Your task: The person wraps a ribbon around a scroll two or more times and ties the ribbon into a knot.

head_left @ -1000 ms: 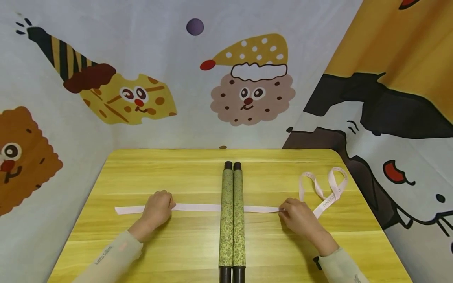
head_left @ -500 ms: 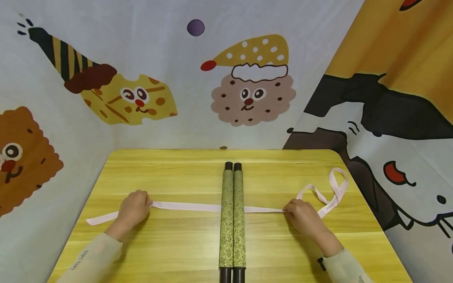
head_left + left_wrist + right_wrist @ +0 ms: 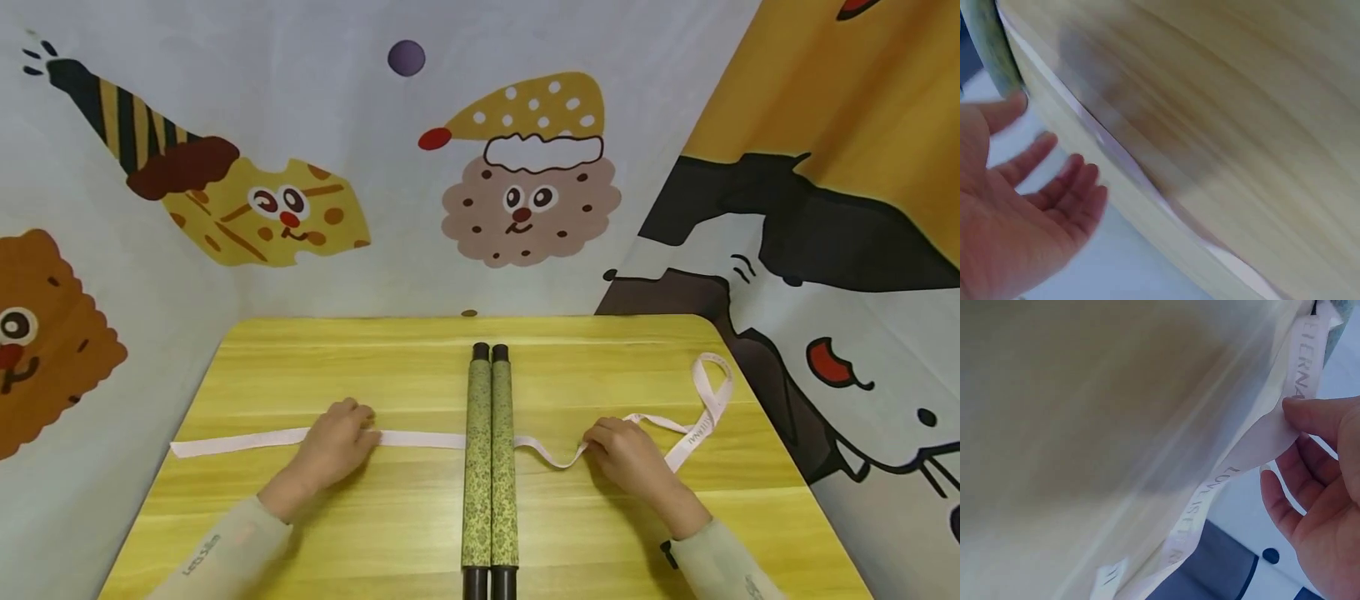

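Two rolled scrolls, the left one (image 3: 477, 475) and the right one (image 3: 504, 475), lie side by side with green patterned covering and dark end knobs. A pale pink ribbon (image 3: 423, 439) passes beneath them across the table. My left hand (image 3: 333, 446) hovers over its left part. In the left wrist view the fingers (image 3: 1079, 187) are loosely bent and apart from the ribbon, holding nothing. My right hand (image 3: 630, 454) pinches the ribbon right of the scrolls; the right wrist view shows the thumb and fingers on it, near printed letters.
The ribbon's slack tail (image 3: 708, 408) loops on the right of the yellow wood-grain table (image 3: 360, 542). Behind stands a cartoon-printed cloth (image 3: 315, 75). A small dark thing (image 3: 667, 554) shows by the right sleeve.
My left hand drew the ribbon leftward, then let it go and moved back right. Right of the scrolls the ribbon went from taut to sagging; my right hand shifted slightly left.
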A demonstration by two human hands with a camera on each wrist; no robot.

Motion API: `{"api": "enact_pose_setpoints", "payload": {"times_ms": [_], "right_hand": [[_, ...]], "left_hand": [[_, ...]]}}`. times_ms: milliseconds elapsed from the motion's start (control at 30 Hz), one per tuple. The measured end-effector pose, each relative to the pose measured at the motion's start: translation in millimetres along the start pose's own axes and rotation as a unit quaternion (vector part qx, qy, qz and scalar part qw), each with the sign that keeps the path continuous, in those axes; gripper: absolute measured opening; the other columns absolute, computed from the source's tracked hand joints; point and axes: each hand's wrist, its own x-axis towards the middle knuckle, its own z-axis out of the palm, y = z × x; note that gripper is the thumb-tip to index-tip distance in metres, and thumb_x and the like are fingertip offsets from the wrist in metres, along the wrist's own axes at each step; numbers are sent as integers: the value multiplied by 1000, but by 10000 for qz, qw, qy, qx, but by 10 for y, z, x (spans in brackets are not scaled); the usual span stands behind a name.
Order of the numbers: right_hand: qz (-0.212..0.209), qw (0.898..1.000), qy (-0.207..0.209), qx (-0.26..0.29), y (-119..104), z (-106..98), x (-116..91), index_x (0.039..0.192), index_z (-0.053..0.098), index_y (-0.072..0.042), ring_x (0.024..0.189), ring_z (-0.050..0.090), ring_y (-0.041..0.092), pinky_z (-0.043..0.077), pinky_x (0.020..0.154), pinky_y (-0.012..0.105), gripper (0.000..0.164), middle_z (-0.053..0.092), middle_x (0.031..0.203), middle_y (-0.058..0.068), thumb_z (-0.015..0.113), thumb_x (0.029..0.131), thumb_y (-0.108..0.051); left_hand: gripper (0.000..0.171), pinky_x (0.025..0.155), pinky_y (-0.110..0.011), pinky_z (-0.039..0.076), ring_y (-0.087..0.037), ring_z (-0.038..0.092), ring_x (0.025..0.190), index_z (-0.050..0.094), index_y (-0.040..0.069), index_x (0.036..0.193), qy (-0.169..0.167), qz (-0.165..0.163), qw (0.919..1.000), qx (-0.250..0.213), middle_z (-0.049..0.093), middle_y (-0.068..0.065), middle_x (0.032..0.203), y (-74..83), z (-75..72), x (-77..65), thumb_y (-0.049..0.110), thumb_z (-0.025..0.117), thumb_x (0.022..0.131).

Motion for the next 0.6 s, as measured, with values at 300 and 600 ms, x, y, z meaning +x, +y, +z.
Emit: {"api": "enact_pose_setpoints", "payload": {"times_ms": [300,600], "right_hand": [[-17,9992,-343,212,-80,51,94,90,77,-5,76,68,18,59,68,37,21,72,84,2,84,77,10],[13,9997,-196,131,8,59,4,86,78,-8,73,67,16,57,66,36,21,70,80,-2,89,76,6]], "left_hand": [[10,60,-29,44,-13,45,70,72,6,88,-290,1164,9920,393,48,3,79,287,276,71,8,80,92],[27,53,-32,50,-12,47,58,62,7,67,130,1121,9903,809,48,0,67,256,260,53,-6,71,88]]}}
